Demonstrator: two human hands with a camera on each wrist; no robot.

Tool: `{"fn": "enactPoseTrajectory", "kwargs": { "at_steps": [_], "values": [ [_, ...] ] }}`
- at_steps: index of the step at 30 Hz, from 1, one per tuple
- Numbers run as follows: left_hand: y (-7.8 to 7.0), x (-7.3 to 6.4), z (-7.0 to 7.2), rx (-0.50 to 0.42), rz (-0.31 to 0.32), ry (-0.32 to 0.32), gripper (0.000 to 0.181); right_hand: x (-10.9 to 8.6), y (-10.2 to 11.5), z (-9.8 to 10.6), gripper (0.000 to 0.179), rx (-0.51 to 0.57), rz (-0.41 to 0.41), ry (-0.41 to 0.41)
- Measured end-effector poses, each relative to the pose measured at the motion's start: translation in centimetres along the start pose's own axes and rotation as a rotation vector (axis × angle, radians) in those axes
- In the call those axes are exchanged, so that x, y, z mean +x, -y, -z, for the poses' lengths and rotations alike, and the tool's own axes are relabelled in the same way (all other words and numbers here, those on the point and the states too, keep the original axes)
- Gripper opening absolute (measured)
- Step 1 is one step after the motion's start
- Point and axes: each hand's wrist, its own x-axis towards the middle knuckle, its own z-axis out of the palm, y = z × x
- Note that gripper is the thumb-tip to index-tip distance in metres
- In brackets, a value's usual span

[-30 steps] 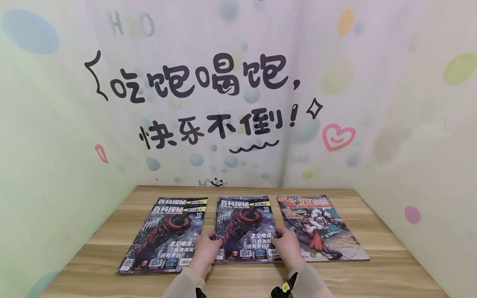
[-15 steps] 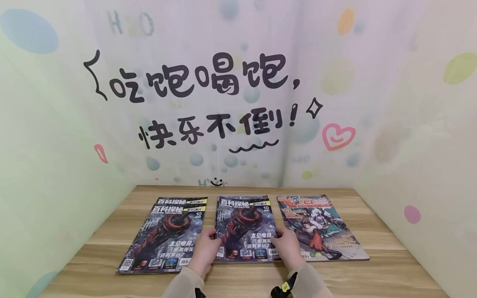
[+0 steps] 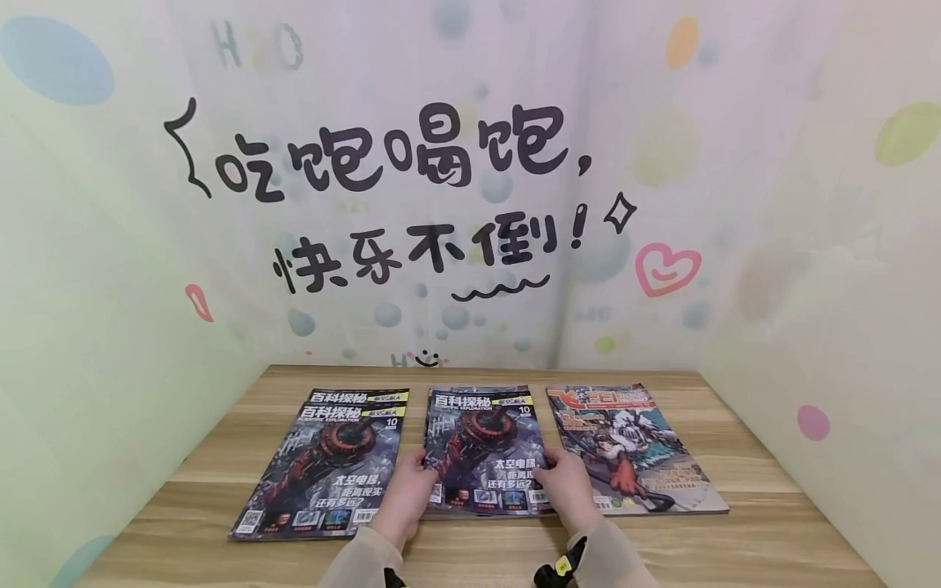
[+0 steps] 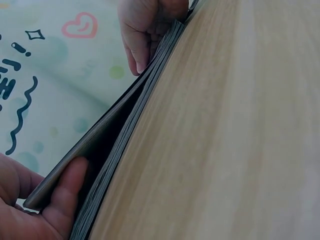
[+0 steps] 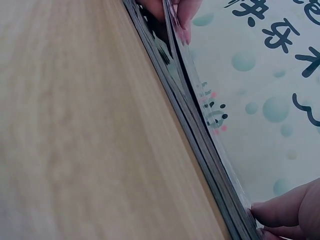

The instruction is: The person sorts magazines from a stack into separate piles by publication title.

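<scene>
In the middle of the wooden table lies a stack of magazines, its top magazine (image 3: 481, 449) dark with a red machine on the cover. My left hand (image 3: 408, 488) grips that magazine's left edge, the thumb above and a finger underneath. The left wrist view shows a dark gap where this edge of the top magazine (image 4: 82, 150) is raised off those below. My right hand (image 3: 569, 486) holds the right edge, its thumb on the cover; in the right wrist view its fingertips (image 5: 272, 212) touch the stack's side. The fingers beneath are partly hidden.
Left of the middle stack, two matching dark magazines (image 3: 323, 465) overlap. To its right lies a comic-style magazine (image 3: 635, 453) with a red title. The wooden table (image 3: 478, 555) ends at a printed backdrop (image 3: 470, 327), with pale walls on both sides.
</scene>
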Motion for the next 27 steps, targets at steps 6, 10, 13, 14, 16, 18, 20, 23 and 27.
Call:
{"fn": "enactPoseTrajectory", "kwargs": {
  "at_steps": [6, 10, 13, 14, 16, 18, 20, 23, 27],
  "values": [
    [-0.02, -0.36, 0.15, -0.131, 0.087, 0.105, 0.063, -0.08, 0.22, -0.06, 0.044, 0.014, -0.023, 0.002],
    [-0.04, -0.51, 0.24, -0.172, 0.117, 0.129, 0.067, -0.15, 0.36, -0.09, 0.045, 0.032, -0.042, 0.009],
    [0.03, -0.52, 0.35, -0.202, 0.118, 0.13, 0.068, -0.17, 0.37, -0.03, 0.045, 0.033, -0.035, 0.008],
    [0.08, -0.51, 0.39, -0.215, 0.116, 0.13, 0.067, -0.19, 0.37, -0.01, 0.044, 0.034, -0.033, 0.007],
    [0.14, -0.49, 0.46, -0.247, 0.116, 0.131, 0.066, -0.22, 0.41, 0.03, 0.044, 0.038, -0.024, 0.005],
    [0.19, -0.45, 0.53, -0.274, 0.116, 0.134, 0.065, -0.21, 0.45, 0.03, 0.045, 0.056, -0.03, 0.002],
    [0.23, -0.42, 0.57, -0.292, 0.116, 0.136, 0.065, -0.2, 0.49, 0.02, 0.046, 0.071, -0.034, 0.002],
    [0.22, -0.4, 0.6, -0.314, 0.121, 0.135, 0.064, -0.14, 0.52, 0.04, 0.048, 0.09, -0.045, -0.002],
    [0.21, -0.41, 0.65, -0.333, 0.133, 0.125, 0.063, -0.19, 0.55, 0.21, 0.05, 0.1, -0.056, -0.011]
  ]
}}
